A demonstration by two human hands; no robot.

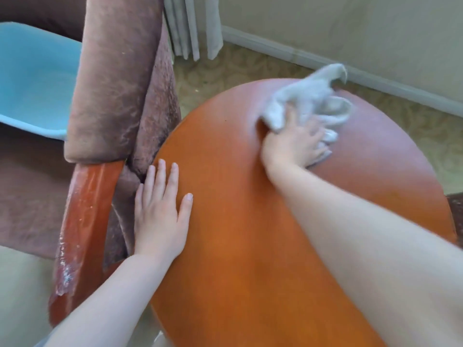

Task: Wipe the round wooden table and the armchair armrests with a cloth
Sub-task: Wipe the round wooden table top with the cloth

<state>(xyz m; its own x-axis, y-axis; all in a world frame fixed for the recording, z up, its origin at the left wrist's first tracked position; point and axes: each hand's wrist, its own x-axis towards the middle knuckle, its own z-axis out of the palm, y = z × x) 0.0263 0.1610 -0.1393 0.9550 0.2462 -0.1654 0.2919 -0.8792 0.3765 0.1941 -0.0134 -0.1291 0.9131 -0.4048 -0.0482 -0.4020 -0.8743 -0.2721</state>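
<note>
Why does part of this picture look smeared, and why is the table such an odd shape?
Head view: the right hand and cloth are motion-blurred; the left hand is sharp. The wide lens stretches the round table into an oval. Soft glare whitens its far side.

Patterned carpet (pixel 250 68), pale wall (pixel 350 26), curtain (pixel 190 23)
</note>
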